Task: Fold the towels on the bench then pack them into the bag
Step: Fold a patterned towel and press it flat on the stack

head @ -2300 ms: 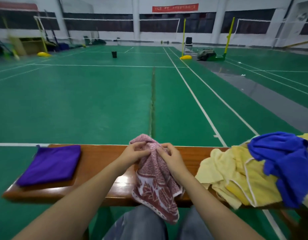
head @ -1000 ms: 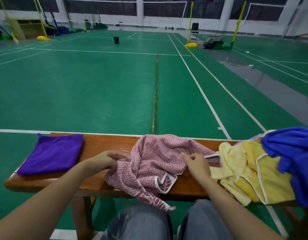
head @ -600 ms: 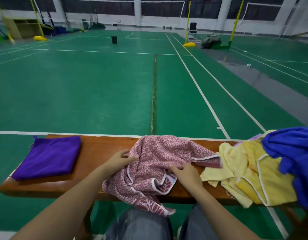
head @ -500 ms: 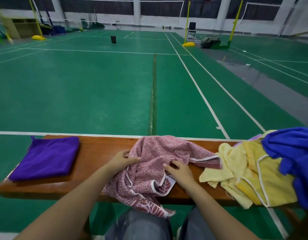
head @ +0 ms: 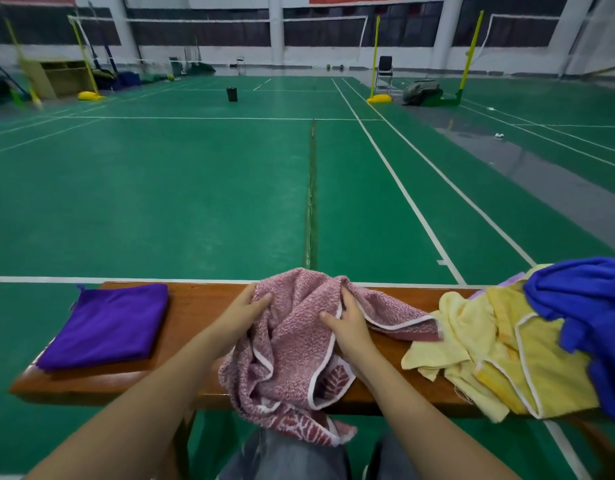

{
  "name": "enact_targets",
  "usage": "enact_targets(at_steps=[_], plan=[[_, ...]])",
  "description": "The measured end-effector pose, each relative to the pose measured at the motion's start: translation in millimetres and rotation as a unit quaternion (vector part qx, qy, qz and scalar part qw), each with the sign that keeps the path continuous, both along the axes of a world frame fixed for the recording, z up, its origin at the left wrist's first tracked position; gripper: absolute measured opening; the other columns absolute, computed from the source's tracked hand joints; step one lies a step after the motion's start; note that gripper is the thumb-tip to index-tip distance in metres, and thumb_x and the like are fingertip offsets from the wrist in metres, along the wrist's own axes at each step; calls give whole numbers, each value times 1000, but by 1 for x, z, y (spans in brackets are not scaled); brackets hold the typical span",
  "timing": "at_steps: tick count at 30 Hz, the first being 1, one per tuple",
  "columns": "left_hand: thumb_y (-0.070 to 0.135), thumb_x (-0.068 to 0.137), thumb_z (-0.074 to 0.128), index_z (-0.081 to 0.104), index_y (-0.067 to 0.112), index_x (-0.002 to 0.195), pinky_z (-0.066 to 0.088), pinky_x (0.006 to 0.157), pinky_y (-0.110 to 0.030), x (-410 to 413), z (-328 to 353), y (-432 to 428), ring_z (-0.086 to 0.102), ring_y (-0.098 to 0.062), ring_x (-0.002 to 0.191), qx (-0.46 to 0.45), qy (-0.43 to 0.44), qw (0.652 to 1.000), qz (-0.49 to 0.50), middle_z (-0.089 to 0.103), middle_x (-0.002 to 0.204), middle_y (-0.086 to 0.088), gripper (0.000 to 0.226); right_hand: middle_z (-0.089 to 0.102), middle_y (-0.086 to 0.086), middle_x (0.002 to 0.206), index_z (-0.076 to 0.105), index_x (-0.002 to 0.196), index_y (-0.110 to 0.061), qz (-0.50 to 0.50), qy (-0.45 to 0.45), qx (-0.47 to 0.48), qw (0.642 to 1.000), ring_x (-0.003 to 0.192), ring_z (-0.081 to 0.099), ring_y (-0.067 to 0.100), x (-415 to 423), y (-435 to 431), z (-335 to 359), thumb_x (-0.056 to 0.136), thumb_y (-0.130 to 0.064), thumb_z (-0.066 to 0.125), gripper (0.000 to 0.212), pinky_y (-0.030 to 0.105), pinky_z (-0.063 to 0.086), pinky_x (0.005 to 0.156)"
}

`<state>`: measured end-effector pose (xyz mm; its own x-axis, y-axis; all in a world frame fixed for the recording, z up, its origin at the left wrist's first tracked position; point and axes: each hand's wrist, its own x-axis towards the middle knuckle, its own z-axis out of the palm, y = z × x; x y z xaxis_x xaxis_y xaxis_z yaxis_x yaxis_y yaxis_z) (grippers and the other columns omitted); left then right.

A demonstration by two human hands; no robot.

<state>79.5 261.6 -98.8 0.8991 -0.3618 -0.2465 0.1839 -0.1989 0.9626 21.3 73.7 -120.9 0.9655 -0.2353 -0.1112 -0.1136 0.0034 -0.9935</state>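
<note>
A rumpled pink towel with white trim lies across the middle of the wooden bench, its lower part hanging over the near edge. My left hand grips its upper left edge. My right hand pinches a fold near its top right. A folded purple towel lies flat at the bench's left end. A heap of yellow towels sits at the right, with a blue towel on top. No bag is in view.
The bench stands on a green sports court with white lines. My knees in jeans are under the near edge. Far off are net posts, a chair and a small black bin.
Both hands have moved up from the towel's lower folds to its far top edge and bunched it higher. The camera has tilted up slightly.
</note>
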Motion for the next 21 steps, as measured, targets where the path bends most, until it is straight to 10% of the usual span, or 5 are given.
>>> enact_targets(at_steps=[3,10,16,21], plan=[[48,91,51,27,21,143,43,101,-48,10,12,8,53,-24,119,16,-22,999,39,46,141,-7,63,32,0,151,22,149,-21,-22,-16,16,999,134,39,21,3,-14,19,93,0,51,67,44,40,106],[19,98,47,49,20,95,49,78,-34,6,74,4,59,-20,87,-35,-129,985,105,59,100,-9,4,43,3,145,32,146,-18,-76,-72,-9,994,127,46,22,-7,-49,73,95,1,47,57,43,40,106],[6,81,70,45,18,111,49,61,-33,0,116,17,56,-21,67,-39,-151,978,140,56,83,-13,40,48,6,139,38,143,-16,-138,-103,-25,985,121,51,25,-16,-83,110,93,4,47,55,47,44,102],[5,71,78,52,27,110,45,64,-34,-3,143,31,54,-26,69,-52,-168,975,138,56,81,-17,52,55,18,120,45,128,-2,-195,-113,47,973,84,58,18,-23,-108,136,92,1,53,37,26,46,66]])
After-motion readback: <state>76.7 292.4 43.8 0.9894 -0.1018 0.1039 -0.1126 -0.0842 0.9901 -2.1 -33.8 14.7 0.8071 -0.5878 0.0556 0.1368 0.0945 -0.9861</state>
